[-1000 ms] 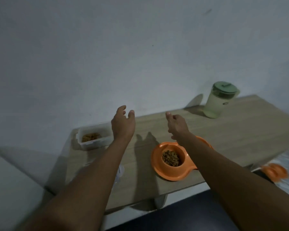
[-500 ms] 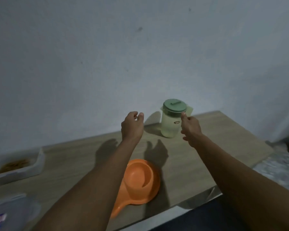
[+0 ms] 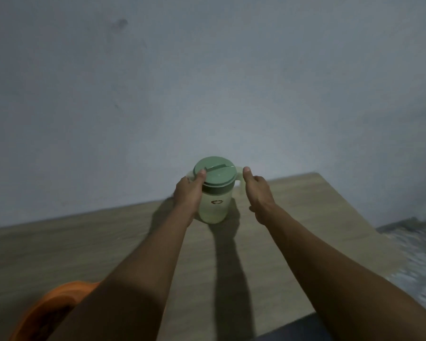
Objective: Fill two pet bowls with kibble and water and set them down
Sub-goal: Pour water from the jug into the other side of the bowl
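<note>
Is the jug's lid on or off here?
On. The green lid sits flush on the upright jug, covering its mouth.

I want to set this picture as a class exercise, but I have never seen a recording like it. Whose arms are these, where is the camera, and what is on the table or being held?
There is no machine here: these are a person's two bare arms. The camera is worn on the person's head and looks forward and down, so the arms reach in from the bottom edge. A wooden table stands against a plain wall. A pale jug with a green lid stands upright on the table. The left hand has its grip round the jug's side, with the thumb on the lid's rim. The right hand is at the jug's handle; whether it has closed on it cannot be seen. At bottom left, part of an orange pet bowl shows beside the left forearm.
</note>
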Available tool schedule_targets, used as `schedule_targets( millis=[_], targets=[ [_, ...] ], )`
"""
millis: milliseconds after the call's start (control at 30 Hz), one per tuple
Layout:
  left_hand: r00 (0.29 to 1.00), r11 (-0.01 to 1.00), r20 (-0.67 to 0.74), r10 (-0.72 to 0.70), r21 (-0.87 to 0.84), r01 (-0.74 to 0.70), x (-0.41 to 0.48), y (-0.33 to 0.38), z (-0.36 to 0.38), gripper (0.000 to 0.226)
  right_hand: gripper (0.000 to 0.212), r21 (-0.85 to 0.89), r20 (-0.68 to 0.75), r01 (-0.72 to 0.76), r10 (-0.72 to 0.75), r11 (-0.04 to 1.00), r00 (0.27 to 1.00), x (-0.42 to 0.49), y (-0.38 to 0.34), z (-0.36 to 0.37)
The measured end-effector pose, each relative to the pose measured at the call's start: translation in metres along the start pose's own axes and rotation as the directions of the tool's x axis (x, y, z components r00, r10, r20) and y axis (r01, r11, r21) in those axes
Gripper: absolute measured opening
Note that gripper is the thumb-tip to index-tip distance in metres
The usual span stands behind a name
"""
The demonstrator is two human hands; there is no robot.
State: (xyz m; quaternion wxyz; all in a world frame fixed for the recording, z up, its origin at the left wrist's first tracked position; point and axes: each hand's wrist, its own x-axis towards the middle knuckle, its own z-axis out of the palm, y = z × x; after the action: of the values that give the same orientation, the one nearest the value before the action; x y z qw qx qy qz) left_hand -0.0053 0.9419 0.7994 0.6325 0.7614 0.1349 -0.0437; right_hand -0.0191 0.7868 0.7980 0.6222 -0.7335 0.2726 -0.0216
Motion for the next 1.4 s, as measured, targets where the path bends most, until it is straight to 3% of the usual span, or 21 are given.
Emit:
schedule_targets(
  millis=[100,267,467,633,767,933,1067,1400],
  targets=[
    [0.998,0.992,0.043,-0.043,-0.118,0.048,0.0,-0.007,0.007,0.058,0.069,-0.001,0.1,-0.01,0.01,1.0,0.995,0.004,0.005,0.002],
    [0.992,0.959,0.075,-0.097,-0.259,0.114,-0.005,-0.005,0.013,0.042,0.055,0.068,0.091,0.062,-0.068,0.996,0.994,0.001,0.012,0.004],
    [0.992,0.973,0.006,-0.129,-0.194,0.128,-0.026,-0.004,0.006,0.054,0.06,0.089,0.048,0.044,-0.048,0.995,0.998,-0.013,0.024,0.0],
    [0.992,0.987,-0.066,-0.108,-0.129,0.098,-0.048,-0.01,0.0,0.06,0.05,0.072,0.016,0.094,-0.096,0.993,0.995,-0.03,0.035,-0.006],
    [0.992,0.988,-0.084,-0.091,-0.136,0.079,-0.073,-0.01,-0.007,0.032,0.049,0.059,0.01,0.137,-0.138,0.989,0.99,-0.049,0.041,-0.011],
    [0.992,0.994,-0.12,-0.044,-0.106,0.032,-0.103,-0.005,-0.023,0.029,0.044,0.149,0.102,0.148,-0.164,0.978,0.981,-0.08,0.039,-0.019],
    [0.993,0.993,-0.109,-0.05,-0.115,0.038,-0.126,-0.002,-0.042,0.037,0.045,0.184,0.125,0.149,-0.174,0.971,0.977,-0.109,0.033,-0.023],
    [0.999,0.993,-0.022,-0.026,-0.118,0.023,-0.184,-0.006,-0.101,0.044,0.039,0.206,0.03,0.201,-0.212,0.958,0.977,-0.19,0.017,-0.016]
  ],
)
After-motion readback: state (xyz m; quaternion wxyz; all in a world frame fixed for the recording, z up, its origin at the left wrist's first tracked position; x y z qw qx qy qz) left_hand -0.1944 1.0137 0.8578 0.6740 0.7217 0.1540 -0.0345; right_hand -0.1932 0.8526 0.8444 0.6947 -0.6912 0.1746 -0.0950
